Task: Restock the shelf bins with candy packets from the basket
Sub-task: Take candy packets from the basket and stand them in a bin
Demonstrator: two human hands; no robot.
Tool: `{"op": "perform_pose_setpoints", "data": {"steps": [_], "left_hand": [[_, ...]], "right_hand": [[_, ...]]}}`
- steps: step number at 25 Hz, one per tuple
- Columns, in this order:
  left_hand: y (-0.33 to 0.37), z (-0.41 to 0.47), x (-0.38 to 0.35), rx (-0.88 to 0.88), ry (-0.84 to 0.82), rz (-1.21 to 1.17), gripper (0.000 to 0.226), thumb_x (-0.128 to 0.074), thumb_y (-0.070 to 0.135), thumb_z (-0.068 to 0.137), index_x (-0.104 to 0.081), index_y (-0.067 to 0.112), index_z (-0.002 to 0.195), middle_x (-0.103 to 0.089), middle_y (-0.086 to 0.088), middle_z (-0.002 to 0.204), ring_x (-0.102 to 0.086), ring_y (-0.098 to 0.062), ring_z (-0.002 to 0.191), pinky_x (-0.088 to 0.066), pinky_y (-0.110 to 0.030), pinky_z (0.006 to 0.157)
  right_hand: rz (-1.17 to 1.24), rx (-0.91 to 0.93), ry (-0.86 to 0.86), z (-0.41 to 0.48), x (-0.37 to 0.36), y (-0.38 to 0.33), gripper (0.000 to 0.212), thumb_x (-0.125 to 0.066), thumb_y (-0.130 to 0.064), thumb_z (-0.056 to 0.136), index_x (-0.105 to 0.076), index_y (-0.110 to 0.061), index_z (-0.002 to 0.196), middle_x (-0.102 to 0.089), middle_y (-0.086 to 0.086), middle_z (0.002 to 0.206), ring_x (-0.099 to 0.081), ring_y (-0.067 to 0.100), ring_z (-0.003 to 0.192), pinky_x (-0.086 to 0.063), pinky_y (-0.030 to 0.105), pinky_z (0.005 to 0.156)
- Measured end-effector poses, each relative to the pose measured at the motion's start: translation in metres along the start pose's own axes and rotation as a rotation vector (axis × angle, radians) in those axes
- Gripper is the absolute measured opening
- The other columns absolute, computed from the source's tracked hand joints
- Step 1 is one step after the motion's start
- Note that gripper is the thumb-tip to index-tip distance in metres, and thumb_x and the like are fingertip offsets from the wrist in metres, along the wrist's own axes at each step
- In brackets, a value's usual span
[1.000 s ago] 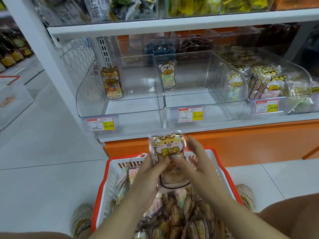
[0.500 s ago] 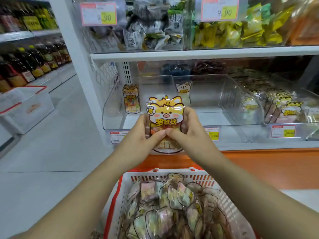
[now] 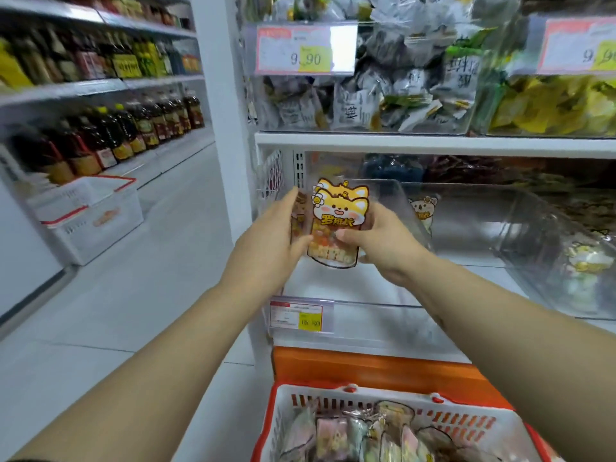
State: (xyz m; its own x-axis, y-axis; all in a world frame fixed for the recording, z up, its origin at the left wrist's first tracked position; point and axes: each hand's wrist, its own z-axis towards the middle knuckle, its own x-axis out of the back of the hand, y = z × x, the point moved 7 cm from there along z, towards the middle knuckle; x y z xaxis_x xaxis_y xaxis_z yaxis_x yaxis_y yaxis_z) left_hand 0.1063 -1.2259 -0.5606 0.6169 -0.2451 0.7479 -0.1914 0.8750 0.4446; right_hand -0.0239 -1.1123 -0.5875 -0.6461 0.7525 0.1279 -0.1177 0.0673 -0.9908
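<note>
- A clear plastic candy packet with an orange cartoon cat printed on top [image 3: 338, 225] is upright in the air, its printed face towards the camera and coloured sweets showing through its lower half.
- The left hand [image 3: 270, 241] grips the packet's left edge, with the thumb on the front and the fingers behind it.
- The right hand [image 3: 383, 243] grips the right edge the same way, its thumb pressed on the front just below the printed lettering.
- The packet hangs over the open top of the leftmost clear plastic shelf bin [image 3: 366, 306], with its lower edge above the bin's white floor.
- A red-and-yellow price tag [image 3: 301, 316] sits on that bin's front wall.
- A second cat-printed packet [image 3: 298, 216] shows partly behind the left hand, by the bin's left wall.
- The neighbouring clear bin [image 3: 466, 221] to the right carries a pale bear-printed packet [image 3: 424, 208].
- Below, a white plastic basket with a red rim [image 3: 366, 400] stands on the floor in front of the shelf's orange base [image 3: 366, 366] and holds many pastel candy packets [image 3: 360, 435].
- The shelf above carries bins of grey-wrapped snacks [image 3: 383, 91].
- Dark bottles [image 3: 116, 128] line the aisle shelves at left.
</note>
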Motion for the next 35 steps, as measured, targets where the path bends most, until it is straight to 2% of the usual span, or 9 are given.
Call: {"op": "perform_pose_setpoints", "data": {"steps": [3, 5, 7, 10, 14, 20, 24, 30, 35], "left_hand": [[-0.002, -0.021, -0.008, -0.436, 0.069, 0.286, 0.041, -0.051, 0.023, 0.096, -0.057, 0.016, 0.136, -0.064, -0.004, 0.123, -0.067, -0.028, 0.098, -0.056, -0.041, 0.081], [-0.015, -0.040, -0.021, -0.656, 0.091, 0.358, 0.026, -0.057, 0.018, 0.091, -0.070, 0.014, 0.113, -0.069, -0.002, 0.103, -0.067, -0.025, 0.085, -0.054, -0.038, 0.086], [-0.027, -0.049, -0.029, -0.749, 0.106, 0.364, 0.020, -0.065, 0.013, 0.087, -0.073, 0.014, 0.105, -0.071, -0.002, 0.092, -0.066, -0.023, 0.077, -0.051, -0.036, 0.097], [-0.030, -0.052, -0.029, -0.770, 0.123, 0.326, 0.018, -0.062, 0.010, 0.088, -0.074, 0.012, 0.102, -0.070, -0.002, 0.084, -0.063, -0.021, 0.065, -0.045, -0.035, 0.100], [-0.028, -0.052, -0.029, -0.772, 0.118, 0.296, 0.022, -0.056, 0.014, 0.090, -0.075, 0.012, 0.101, -0.071, -0.002, 0.082, -0.062, -0.018, 0.060, -0.052, -0.037, 0.096], [-0.030, -0.055, -0.031, -0.764, 0.128, 0.292, 0.025, -0.053, 0.017, 0.093, -0.075, 0.014, 0.101, -0.072, -0.001, 0.083, -0.063, -0.016, 0.067, -0.053, -0.036, 0.095], [-0.030, -0.055, -0.031, -0.765, 0.137, 0.310, 0.025, -0.052, 0.019, 0.093, -0.075, 0.014, 0.101, -0.073, -0.001, 0.084, -0.065, -0.016, 0.067, -0.051, -0.035, 0.097], [-0.030, -0.055, -0.031, -0.756, 0.153, 0.322, 0.024, -0.052, 0.018, 0.094, -0.074, 0.014, 0.101, -0.072, -0.001, 0.082, -0.064, -0.016, 0.065, -0.045, -0.033, 0.102], [-0.029, -0.056, -0.032, -0.768, 0.152, 0.309, 0.022, -0.055, 0.015, 0.093, -0.075, 0.014, 0.101, -0.073, -0.001, 0.082, -0.065, -0.016, 0.065, -0.050, -0.035, 0.098]], "right_hand": [[-0.017, -0.098, 0.074, 0.046, -0.003, 0.035, 0.039, -0.061, 0.011, 0.090, -0.057, -0.013, 0.120, -0.067, 0.005, 0.111, -0.059, 0.000, 0.074, -0.044, 0.013, 0.044], [-0.079, -0.146, 0.071, 0.072, -0.012, 0.057, 0.040, -0.063, 0.010, 0.089, -0.055, -0.008, 0.124, -0.067, 0.008, 0.117, -0.059, 0.002, 0.076, -0.043, 0.011, 0.041], [-0.148, -0.154, 0.062, 0.091, -0.021, 0.072, 0.047, -0.065, 0.008, 0.089, -0.051, -0.005, 0.132, -0.065, 0.009, 0.124, -0.059, 0.003, 0.080, -0.044, 0.011, 0.045], [-0.189, -0.130, 0.018, 0.115, -0.037, 0.086, 0.051, -0.066, 0.008, 0.088, -0.047, -0.006, 0.134, -0.063, 0.008, 0.125, -0.063, 0.010, 0.090, -0.050, 0.013, 0.058], [-0.676, -0.090, 0.019, 0.135, -0.030, 0.096, 0.052, -0.079, -0.024, 0.082, -0.052, -0.010, 0.123, -0.065, 0.005, 0.119, -0.062, 0.027, 0.110, -0.054, 0.045, 0.094], [-0.647, -0.137, 0.034, 0.142, -0.034, 0.109, 0.054, -0.088, -0.029, 0.073, -0.051, -0.008, 0.107, -0.068, 0.012, 0.108, -0.067, 0.032, 0.099, -0.057, 0.050, 0.086], [-0.691, -0.019, 0.175, 0.139, -0.032, 0.095, 0.065, -0.089, -0.034, 0.070, -0.049, -0.005, 0.113, -0.059, 0.004, 0.098, -0.059, 0.024, 0.091, -0.052, 0.037, 0.077], [-0.798, -0.104, 0.069, 0.138, -0.037, 0.111, 0.073, -0.083, -0.042, 0.075, -0.042, -0.004, 0.122, -0.060, 0.009, 0.117, -0.062, 0.030, 0.105, -0.056, 0.041, 0.082], [-0.792, -0.128, 0.062, 0.139, -0.035, 0.112, 0.069, -0.084, -0.030, 0.076, -0.038, -0.005, 0.120, -0.062, 0.012, 0.112, -0.065, 0.033, 0.100, -0.059, 0.048, 0.081]]}}
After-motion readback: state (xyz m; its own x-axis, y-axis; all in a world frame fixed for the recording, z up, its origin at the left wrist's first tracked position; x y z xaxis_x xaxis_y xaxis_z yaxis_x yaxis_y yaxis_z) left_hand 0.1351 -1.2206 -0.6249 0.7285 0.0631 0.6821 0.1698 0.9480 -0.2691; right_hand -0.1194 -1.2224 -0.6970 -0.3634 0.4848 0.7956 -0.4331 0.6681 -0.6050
